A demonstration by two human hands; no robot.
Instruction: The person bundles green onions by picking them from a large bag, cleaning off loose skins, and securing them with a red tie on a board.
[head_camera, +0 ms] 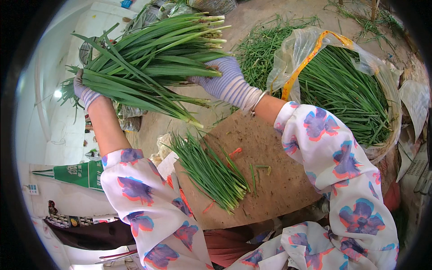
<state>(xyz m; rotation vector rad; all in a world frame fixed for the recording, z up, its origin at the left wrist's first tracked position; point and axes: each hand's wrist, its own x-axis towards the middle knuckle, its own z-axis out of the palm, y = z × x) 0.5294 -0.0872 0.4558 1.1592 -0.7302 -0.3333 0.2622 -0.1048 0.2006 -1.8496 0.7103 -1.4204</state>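
Both hands, in striped knit gloves, hold up a large bunch of Chinese chives [145,57] above the floor, beyond the far edge of a worn brown board. My left hand [82,88] grips the leaf tips at the left. Near the pale root ends, my right hand [226,79] is closed around the other side; its fingers are partly hidden by leaves. Below, a smaller bundle of chives [216,172] lies slantwise on the board [270,189]. Red ties [235,152] and a few loose cut pieces [258,168] lie beside that bundle.
To the right stands a clear plastic bag [393,111] with a yellow-orange band, filled with green chives [344,94]. Loose green trimmings [258,47] are heaped on the concrete floor [162,125] behind it. A green printed banner [76,175] hangs at the left. Wrapped bundles [212,5] lie at the top.
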